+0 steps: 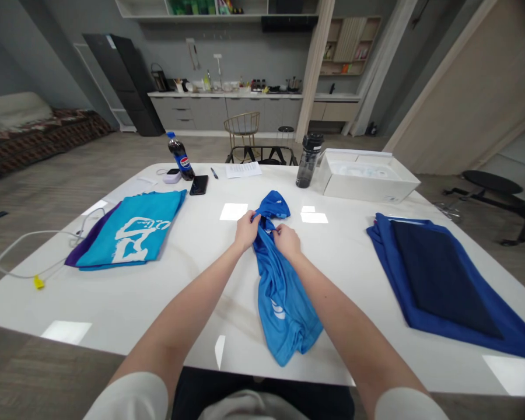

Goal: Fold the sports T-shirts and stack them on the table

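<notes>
A bright blue garment (280, 286) with white marks lies bunched lengthwise on the white table in front of me. Its far end (274, 205) is a darker blue flap with a small white logo. My left hand (247, 228) pinches the cloth from the left, just below that flap. From the right, my right hand (287, 240) grips a fold of the same garment, a short way from the left hand. The fingertips of both hands are partly hidden by cloth. The near end of the garment spreads out loosely, close to my right forearm.
Folded turquoise cloth (135, 227) with white print lies left, near a white cable (26, 234). Dark blue folded clothes (441, 274) lie right. Toward the back are a cola bottle (181, 156), phone (199, 185), paper (244, 170), dark water bottle (308, 161) and white box (363, 185).
</notes>
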A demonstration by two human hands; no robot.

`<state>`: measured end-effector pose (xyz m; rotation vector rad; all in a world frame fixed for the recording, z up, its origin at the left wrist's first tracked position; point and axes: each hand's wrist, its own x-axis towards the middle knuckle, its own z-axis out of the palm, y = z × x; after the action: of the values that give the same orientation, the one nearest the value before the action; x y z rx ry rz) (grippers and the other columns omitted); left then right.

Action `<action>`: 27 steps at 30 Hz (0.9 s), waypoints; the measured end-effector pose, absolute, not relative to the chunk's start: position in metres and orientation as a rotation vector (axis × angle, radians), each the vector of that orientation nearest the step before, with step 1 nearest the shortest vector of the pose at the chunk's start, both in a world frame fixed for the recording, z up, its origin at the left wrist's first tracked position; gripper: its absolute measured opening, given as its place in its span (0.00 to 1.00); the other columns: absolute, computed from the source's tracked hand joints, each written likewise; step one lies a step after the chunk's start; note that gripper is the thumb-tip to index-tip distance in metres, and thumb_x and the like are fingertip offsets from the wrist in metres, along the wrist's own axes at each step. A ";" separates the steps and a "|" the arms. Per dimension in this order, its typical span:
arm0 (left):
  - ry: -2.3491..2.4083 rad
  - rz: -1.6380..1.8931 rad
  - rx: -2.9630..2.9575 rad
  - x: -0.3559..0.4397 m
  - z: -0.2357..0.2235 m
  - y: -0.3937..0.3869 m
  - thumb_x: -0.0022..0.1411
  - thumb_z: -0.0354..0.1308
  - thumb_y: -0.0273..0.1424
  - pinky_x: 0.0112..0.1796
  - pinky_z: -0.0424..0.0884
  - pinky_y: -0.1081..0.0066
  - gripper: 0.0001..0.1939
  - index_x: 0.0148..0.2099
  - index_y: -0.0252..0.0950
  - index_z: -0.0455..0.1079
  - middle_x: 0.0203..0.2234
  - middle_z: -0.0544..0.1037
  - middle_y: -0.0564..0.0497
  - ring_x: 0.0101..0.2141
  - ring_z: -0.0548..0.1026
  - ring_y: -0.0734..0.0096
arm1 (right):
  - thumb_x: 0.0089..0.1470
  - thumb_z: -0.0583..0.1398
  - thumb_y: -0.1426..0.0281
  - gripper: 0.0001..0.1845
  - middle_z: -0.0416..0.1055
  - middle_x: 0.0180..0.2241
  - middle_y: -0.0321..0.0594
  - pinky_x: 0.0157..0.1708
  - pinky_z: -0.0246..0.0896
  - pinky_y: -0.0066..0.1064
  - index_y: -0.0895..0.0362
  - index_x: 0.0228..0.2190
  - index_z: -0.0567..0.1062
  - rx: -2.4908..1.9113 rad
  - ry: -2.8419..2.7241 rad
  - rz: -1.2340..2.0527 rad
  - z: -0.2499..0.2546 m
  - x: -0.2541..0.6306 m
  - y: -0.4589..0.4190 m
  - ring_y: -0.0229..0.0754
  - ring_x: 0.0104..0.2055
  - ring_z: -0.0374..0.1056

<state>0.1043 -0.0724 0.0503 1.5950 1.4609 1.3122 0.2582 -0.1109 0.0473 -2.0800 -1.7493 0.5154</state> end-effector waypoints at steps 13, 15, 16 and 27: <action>2.070 1.184 1.646 -0.023 0.036 -0.097 0.58 0.59 0.26 0.58 0.64 0.55 0.24 0.58 0.37 0.66 0.52 0.72 0.39 0.54 0.71 0.52 | 0.58 0.59 0.60 0.20 0.77 0.45 0.52 0.45 0.66 0.41 0.55 0.49 0.77 -2.441 -1.488 0.453 0.048 0.382 -0.151 0.56 0.48 0.74; 2.002 1.009 2.044 -0.007 0.041 -0.100 0.63 0.57 0.29 0.61 0.59 0.51 0.23 0.61 0.39 0.66 0.56 0.71 0.37 0.58 0.69 0.48 | 0.59 0.60 0.56 0.27 0.76 0.49 0.53 0.48 0.65 0.40 0.57 0.54 0.75 -2.323 -1.538 0.355 0.045 0.376 -0.145 0.55 0.51 0.72; 1.974 0.921 2.145 0.002 0.043 -0.097 0.64 0.56 0.31 0.61 0.57 0.49 0.22 0.61 0.39 0.66 0.56 0.72 0.37 0.58 0.68 0.46 | 0.60 0.59 0.52 0.30 0.74 0.51 0.54 0.49 0.64 0.40 0.58 0.56 0.74 -2.260 -1.564 0.308 0.044 0.371 -0.139 0.55 0.53 0.71; 1.916 0.212 2.066 -0.022 0.045 -0.018 0.53 0.70 0.37 0.53 0.65 0.49 0.10 0.29 0.41 0.72 0.32 0.78 0.46 0.45 0.77 0.46 | 0.51 0.70 0.60 0.13 0.78 0.31 0.39 0.32 0.60 0.27 0.57 0.32 0.78 -2.054 -1.972 0.723 0.040 0.368 -0.078 0.41 0.34 0.71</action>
<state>-0.0216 -0.0176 0.0445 2.0661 1.9158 0.2116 0.3680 -0.0780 0.0404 -2.0543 -1.9721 0.7232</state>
